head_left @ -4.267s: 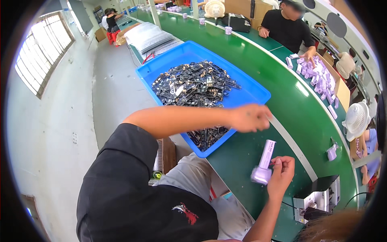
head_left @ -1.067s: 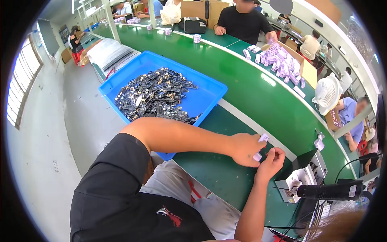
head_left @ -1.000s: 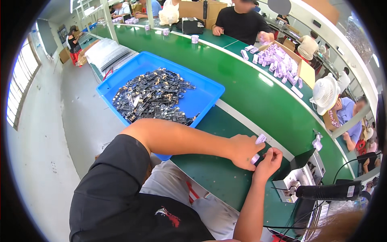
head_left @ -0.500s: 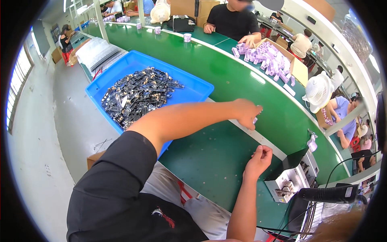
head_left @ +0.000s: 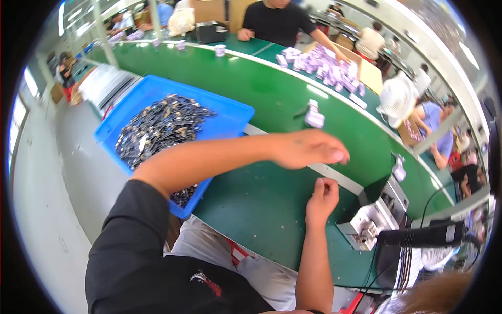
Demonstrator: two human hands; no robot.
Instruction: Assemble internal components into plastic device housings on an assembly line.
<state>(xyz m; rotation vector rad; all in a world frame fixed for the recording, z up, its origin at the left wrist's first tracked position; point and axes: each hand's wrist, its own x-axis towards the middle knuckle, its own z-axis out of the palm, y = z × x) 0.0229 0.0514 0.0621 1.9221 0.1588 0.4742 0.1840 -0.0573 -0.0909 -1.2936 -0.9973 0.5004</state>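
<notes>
My left hand [head_left: 308,149] reaches across from the left, over the near edge of the green belt. Its fingers are stretched out and blurred, with nothing seen in them. Just beyond it, a purple-and-white plastic part [head_left: 315,118] with a dark piece at its side lies on the belt [head_left: 272,94]. My right hand [head_left: 321,201] is held above the dark green worktop [head_left: 256,209], its fingers curled in toward the thumb; whatever they might hold is hidden. Another purple-and-white part [head_left: 399,170] sits on the belt farther right.
A blue tray [head_left: 238,112] heaped with small black parts [head_left: 162,125] stands at left. An open metal box [head_left: 361,227] and a black-handled tool [head_left: 418,236] with cables are at right. Across the belt, a person in black [head_left: 277,23] reaches over piled purple parts [head_left: 329,65] beside a white fan [head_left: 398,99].
The small purple thing at my left hand's fingertips is no longer there; a purple-and-white part now lies on the belt. That hand has drawn nearer and its fingers have straightened. The view has shifted.
</notes>
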